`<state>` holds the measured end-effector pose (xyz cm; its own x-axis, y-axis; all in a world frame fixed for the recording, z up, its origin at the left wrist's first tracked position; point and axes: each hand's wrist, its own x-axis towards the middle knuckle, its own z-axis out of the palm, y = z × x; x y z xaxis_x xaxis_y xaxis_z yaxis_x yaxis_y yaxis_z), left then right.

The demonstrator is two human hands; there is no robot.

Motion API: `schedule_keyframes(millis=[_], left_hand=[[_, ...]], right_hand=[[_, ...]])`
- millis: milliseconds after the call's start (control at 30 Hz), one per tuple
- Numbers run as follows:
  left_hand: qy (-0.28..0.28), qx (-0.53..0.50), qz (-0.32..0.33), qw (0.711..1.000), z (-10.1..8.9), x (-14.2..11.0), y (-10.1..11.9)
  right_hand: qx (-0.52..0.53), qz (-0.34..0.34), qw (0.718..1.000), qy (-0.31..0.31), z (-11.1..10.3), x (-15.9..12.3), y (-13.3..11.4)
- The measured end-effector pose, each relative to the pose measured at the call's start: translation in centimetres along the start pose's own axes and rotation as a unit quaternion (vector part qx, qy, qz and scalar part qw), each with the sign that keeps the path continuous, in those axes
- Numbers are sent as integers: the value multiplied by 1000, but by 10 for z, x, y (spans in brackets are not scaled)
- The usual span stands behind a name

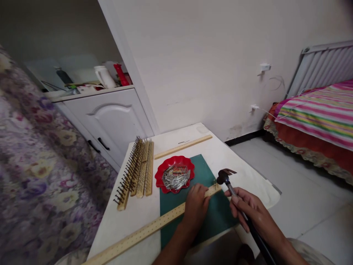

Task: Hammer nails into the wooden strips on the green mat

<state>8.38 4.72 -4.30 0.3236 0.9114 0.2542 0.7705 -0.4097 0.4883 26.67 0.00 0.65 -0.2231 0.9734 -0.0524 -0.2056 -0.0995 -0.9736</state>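
Observation:
My right hand (252,209) grips a claw hammer (227,177) by its handle, with the head close to the right end of a long wooden strip (154,225). Rows of small holes run along this strip, and a few nails (216,182) stand upright near its right end. My left hand (195,204) is closed over the strip and presses it on a green mat (205,165); some of its fingers are hidden. Just beyond that hand, a red scalloped bowl (159,176) holds a pile of silver nails (176,177).
Several wooden strips studded with upright nails (135,171) lie at the left of the white table (124,224). A bare strip (183,146) and a loose nail (181,142) lie toward the back. A floral curtain (49,176) hangs left; a bed (317,117) stands right.

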Motion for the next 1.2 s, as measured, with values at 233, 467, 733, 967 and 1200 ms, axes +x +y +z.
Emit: schedule_keyframes(millis=[233, 467, 733, 967, 1200], left_hand=[[58, 26, 0, 998, -28, 7, -12], [28, 153, -156, 975, -70, 34, -59], [-15, 193, -192, 962, -64, 37, -64], [-8, 225, -190, 956, -66, 35, -63], [13, 231, -169, 958, -68, 27, -64]], right_hand=[[2, 4, 1000, -2, -2, 0, 3], [3, 5, 1000, -3, 2, 1, 1], [4, 8, 1000, -7, 2, 2, 1], [0, -7, 1000, -10, 5, 8, 4], [-6, -15, 1000, -9, 19, 17, 3]])
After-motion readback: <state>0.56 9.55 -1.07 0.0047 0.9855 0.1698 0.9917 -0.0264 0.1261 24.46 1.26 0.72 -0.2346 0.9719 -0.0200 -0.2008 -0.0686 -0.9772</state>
